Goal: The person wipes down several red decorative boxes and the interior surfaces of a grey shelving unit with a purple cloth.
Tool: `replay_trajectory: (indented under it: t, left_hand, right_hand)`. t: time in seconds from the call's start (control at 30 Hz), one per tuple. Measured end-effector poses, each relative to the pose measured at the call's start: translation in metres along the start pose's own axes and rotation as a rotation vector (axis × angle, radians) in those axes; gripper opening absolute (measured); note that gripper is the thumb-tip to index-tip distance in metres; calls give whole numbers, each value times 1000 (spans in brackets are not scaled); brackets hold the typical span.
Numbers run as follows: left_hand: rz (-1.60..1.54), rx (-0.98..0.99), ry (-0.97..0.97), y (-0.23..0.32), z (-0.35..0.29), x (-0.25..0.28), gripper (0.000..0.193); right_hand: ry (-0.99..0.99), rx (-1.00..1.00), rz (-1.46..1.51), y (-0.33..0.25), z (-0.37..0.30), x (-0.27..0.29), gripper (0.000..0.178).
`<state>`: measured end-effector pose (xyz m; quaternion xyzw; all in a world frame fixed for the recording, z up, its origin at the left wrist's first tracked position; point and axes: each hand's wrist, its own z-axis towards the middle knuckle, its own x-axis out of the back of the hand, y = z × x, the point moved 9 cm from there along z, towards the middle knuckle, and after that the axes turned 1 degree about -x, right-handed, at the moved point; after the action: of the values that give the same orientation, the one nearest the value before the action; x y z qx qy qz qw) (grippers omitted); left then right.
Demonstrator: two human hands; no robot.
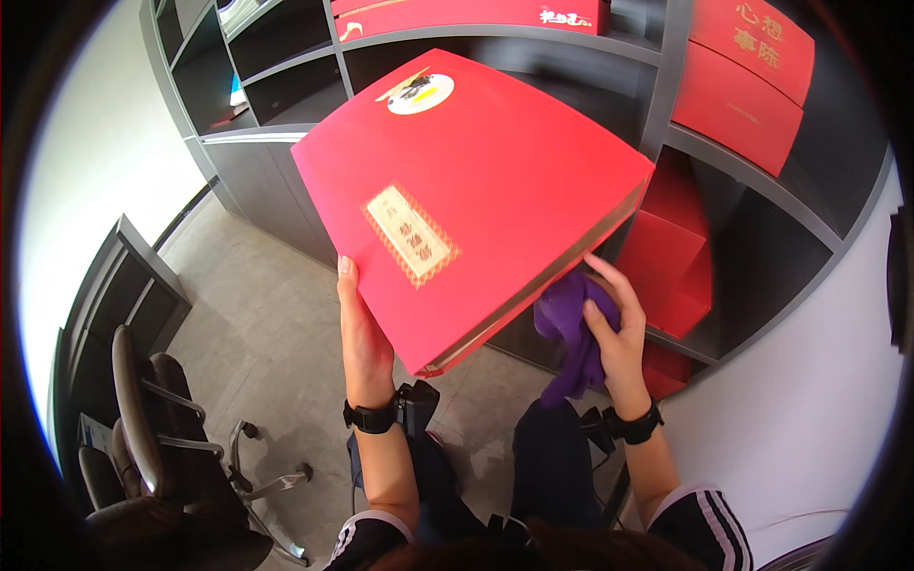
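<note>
A large flat red gift box (495, 181) is held up tilted in front of me. It bears a cream-and-gold label and a round picture on its top face, and a gold-brown band runs along its side. My left hand (366, 333) grips the box at its near left edge, thumb up against the side and the other fingers hidden beneath. In my right hand (621, 343) is a crumpled purple cloth (569, 328), pinched between thumb and fingers. The cloth lies close under the right side of the box, where my forefinger reaches the box's lower edge.
A dark grey shelf unit (657, 105) curves behind the box. Red boxes (743, 90) stand on its right shelves, with a red bag-like package (666, 257) lower down. One long red box (466, 17) sits up top. An office chair (143, 419) is at left on the grey floor (252, 305).
</note>
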<state>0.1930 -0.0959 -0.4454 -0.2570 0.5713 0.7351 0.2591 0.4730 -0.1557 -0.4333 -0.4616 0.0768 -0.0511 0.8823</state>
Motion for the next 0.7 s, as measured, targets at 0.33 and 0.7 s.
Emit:
replay_trajectory:
  t: [0.33, 0.7]
  left_hand:
    - [235, -437, -148, 31, 33, -59, 61]
    - [542, -462, -109, -9, 96, -77, 98]
  right_hand:
    - [52, 8, 126, -5, 79, 7, 28]
    - [229, 487, -385, -41, 77, 21, 29]
